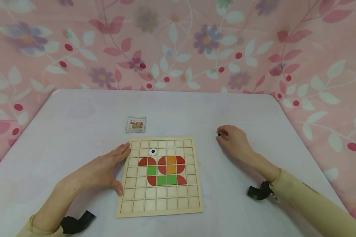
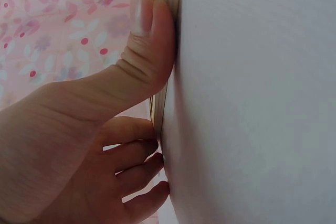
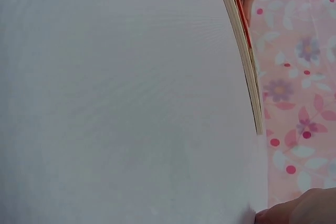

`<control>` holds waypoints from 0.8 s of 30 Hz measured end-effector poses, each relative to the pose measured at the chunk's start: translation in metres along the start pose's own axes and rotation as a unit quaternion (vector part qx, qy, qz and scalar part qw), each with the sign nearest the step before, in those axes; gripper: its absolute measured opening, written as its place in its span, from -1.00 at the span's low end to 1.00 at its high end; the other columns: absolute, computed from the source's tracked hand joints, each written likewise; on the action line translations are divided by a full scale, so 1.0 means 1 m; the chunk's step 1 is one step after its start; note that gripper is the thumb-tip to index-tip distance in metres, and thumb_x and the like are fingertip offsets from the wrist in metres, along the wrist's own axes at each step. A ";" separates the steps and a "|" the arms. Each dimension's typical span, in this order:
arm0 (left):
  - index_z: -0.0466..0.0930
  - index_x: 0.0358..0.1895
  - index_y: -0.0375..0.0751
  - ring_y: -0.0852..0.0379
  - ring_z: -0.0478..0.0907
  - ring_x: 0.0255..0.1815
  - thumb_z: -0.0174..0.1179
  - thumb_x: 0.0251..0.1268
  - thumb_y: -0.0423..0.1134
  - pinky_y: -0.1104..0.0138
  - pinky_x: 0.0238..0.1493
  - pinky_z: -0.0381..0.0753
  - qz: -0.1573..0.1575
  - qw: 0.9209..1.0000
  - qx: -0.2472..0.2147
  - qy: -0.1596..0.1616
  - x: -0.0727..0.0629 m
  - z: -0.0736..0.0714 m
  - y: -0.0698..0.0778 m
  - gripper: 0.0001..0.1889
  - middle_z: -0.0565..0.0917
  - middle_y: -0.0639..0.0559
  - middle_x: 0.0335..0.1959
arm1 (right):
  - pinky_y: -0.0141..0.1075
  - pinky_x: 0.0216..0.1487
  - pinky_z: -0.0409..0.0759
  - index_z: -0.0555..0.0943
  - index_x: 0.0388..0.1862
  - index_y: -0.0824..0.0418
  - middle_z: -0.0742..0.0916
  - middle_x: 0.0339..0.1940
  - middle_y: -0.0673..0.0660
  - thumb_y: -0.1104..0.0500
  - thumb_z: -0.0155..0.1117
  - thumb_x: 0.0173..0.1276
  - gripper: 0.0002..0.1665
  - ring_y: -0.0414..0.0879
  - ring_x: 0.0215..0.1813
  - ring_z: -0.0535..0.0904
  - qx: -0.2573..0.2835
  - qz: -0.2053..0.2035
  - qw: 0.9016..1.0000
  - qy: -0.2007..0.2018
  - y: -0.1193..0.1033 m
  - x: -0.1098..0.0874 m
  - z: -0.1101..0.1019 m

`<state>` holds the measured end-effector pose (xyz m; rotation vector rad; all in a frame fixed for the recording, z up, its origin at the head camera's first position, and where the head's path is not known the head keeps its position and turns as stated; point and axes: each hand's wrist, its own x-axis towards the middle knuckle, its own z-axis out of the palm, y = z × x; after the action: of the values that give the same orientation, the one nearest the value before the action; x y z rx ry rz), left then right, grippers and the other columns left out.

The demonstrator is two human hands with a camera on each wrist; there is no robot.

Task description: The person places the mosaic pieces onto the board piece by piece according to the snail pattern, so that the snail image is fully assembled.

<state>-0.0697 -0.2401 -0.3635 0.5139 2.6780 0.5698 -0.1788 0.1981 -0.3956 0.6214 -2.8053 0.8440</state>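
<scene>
A wooden grid board (image 1: 161, 204) lies on the table with red rounded pieces (image 1: 143, 161), green squares (image 1: 151, 171) and orange squares (image 1: 171, 160) in its cells. One round white eye piece (image 1: 153, 152) with a black dot sits in the second row from the top. My left hand (image 1: 99, 171) rests along the board's left edge, fingers extended and thumb (image 2: 149, 40) against the side. Right of the board, my right hand (image 1: 234, 141) pinches another eye piece (image 1: 219, 134) between thumb and fingertips, low over the table. In the right wrist view that piece is hidden.
Behind the board lies a small picture card (image 1: 136, 125) showing a similar coloured figure on a grid. The white table (image 1: 178, 108) ends at the back against a pink floral cloth (image 1: 172, 42). Each wrist carries a black camera mount (image 1: 259, 192).
</scene>
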 end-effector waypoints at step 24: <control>0.09 0.55 -0.38 -0.30 0.00 0.60 0.50 -0.60 0.41 -0.18 0.39 0.29 -0.001 1.000 0.003 0.000 -0.001 0.000 0.000 0.49 0.00 -0.22 0.63 | -0.11 0.05 0.64 0.66 0.02 0.31 0.75 -0.09 0.13 0.25 0.45 0.25 -0.64 0.00 -0.05 0.68 0.059 -0.100 0.992 -0.047 -0.069 0.009 0.031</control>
<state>-0.0690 -0.2404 -0.3634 0.5143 2.6807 0.5614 -0.1575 0.1256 -0.3846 0.9654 -2.7279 0.9672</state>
